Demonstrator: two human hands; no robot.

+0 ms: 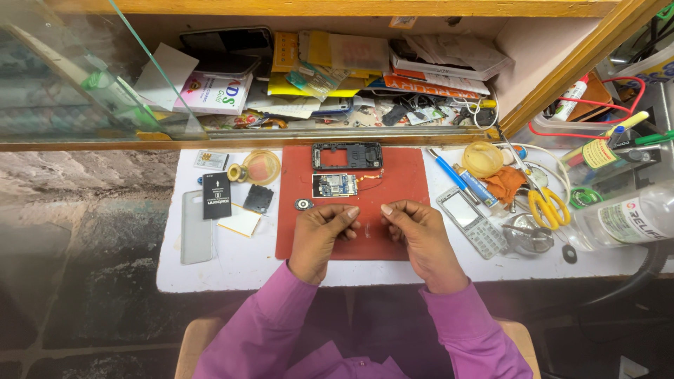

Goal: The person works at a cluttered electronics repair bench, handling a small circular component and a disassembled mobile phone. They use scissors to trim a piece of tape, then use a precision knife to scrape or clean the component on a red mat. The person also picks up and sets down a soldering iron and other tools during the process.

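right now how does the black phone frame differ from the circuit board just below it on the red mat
The black phone frame is larger, dark and hollow, with the mat showing through its openings; the circuit board is smaller, solid and pale with metal parts. The board trails thin wires to its right; the frame has none. Both lie flat on the red mat, untouched by either hand.

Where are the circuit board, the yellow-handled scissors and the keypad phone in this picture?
circuit board [334, 185], head view, middle of the board face.
yellow-handled scissors [549, 208], head view, on the yellow handle loops.
keypad phone [472, 222], head view, between screen and keys.
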